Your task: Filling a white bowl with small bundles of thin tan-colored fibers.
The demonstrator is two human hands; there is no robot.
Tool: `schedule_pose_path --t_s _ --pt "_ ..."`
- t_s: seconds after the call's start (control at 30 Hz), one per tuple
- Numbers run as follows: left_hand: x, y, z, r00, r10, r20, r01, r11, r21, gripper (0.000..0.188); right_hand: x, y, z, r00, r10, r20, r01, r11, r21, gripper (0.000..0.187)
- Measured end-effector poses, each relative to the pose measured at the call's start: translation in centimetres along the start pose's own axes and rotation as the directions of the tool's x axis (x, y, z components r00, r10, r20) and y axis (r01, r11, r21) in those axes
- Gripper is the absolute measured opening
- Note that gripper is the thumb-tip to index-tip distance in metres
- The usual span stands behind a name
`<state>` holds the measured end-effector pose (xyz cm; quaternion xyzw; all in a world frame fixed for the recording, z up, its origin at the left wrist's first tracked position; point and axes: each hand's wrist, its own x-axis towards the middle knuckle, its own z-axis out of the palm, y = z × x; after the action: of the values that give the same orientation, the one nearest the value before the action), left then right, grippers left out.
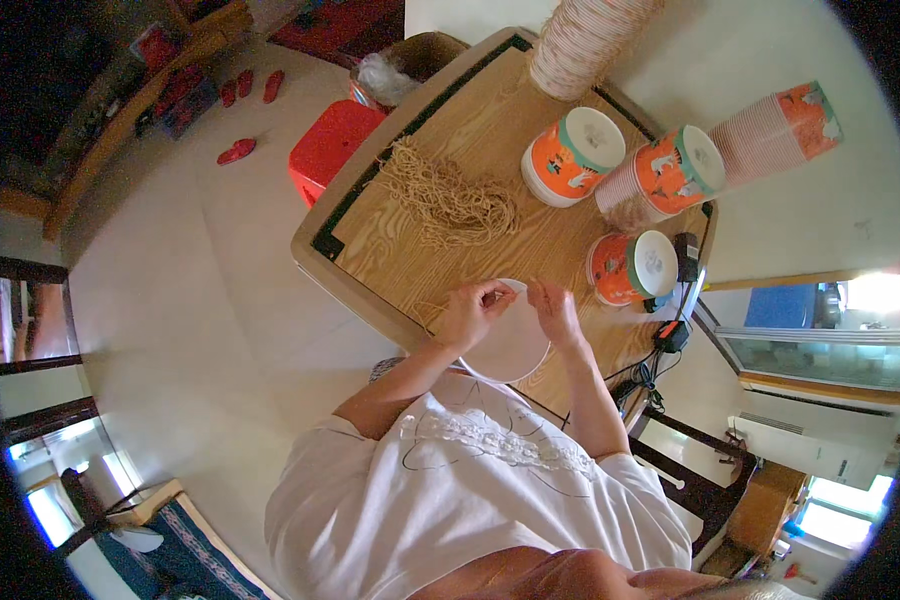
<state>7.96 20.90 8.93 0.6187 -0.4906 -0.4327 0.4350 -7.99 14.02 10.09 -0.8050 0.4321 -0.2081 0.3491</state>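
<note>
Close to my body, at the table's near edge, I hold a white paper bucket (510, 345), its round rim facing me. My left hand (475, 312) has its fingers curled and pinched at the far left of the rim. On the right side of that rim, my right hand (553, 310) is closed with thumb and fingers together. Whether a thin strand runs between the fingertips is too small to tell. A loose end of twine curls on the table beside my left hand, and beyond it lies a tangled heap of tan twine (450, 200).
Orange and green paper buckets (635, 268) stand upside down at the right, some in long nested stacks (770, 135). A tall stack (585, 45) rises at the far edge. Black adapters and cables (660, 350) lie at the right edge. A red stool (332, 140) stands beyond the table's left side.
</note>
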Motion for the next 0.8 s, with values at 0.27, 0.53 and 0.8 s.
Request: schedule_pose_path --t_s 0.27,0.53,0.8 --pt "0.5 0.1 0.0 0.972 0.196 -0.13 -0.173 0.97 0.172 0.009 -0.7 2.3 1.4 0.998 0.061 -0.022 -0.061 0.998 -0.024 0.021" --pt "1.5 -5.0 1.9 0.964 0.163 -0.21 -0.141 0.983 0.114 0.01 -1.6 0.8 2.8 0.984 0.176 0.026 -0.178 0.972 0.154 0.02" --pt "1.5 -6.4 1.7 0.991 0.036 -0.127 -0.046 0.996 -0.074 0.017 -0.4 -0.1 2.2 0.997 -0.035 -0.063 0.047 0.98 0.196 0.016"
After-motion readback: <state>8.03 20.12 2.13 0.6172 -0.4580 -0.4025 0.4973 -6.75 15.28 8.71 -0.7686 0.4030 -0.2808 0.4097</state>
